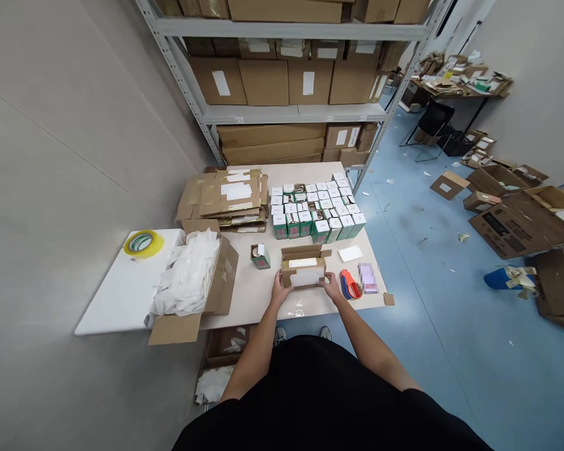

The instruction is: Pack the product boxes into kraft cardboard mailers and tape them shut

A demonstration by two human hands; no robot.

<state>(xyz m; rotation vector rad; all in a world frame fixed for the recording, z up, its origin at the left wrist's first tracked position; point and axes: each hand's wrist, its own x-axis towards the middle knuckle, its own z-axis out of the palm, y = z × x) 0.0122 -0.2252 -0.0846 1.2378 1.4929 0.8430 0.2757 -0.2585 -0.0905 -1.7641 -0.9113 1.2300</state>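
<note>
place: stockroom/packing room | evidence: metal shelving (282, 113) stacked with cartons (263, 81); flattened cardboard (225, 197); packing table (258, 288)

The small brown cardboard box (303, 268) stands upright near the edge of the table (258, 294), flaps open, white label (304, 277) facing front.

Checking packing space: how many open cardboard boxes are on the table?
2: a small brown cardboard box between the left hand and right hand; a larger one stuffed with white wrapping at the table's left end.
</note>
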